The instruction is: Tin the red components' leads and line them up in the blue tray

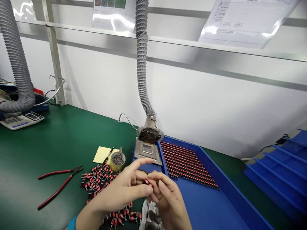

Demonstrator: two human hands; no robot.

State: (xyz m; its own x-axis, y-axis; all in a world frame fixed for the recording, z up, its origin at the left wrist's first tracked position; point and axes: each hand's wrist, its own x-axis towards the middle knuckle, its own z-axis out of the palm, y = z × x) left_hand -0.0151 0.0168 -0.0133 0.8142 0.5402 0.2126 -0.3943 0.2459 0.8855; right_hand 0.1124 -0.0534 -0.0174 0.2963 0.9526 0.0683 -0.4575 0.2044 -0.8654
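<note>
My left hand and my right hand meet low in the middle of the view. Together they pinch one small red-and-black coil part between thumbs and fingertips. A loose pile of the same coil parts lies on the green mat just left of my left hand, and more lie under my wrists. To the right, neat rows of coil parts fill the far end of a blue tray.
Red-handled pliers lie at the left on the green mat. A small pot and a yellow note sit behind the pile. A solder pot stands under a grey fume hose. Stacked blue trays are at the right, a calculator far left.
</note>
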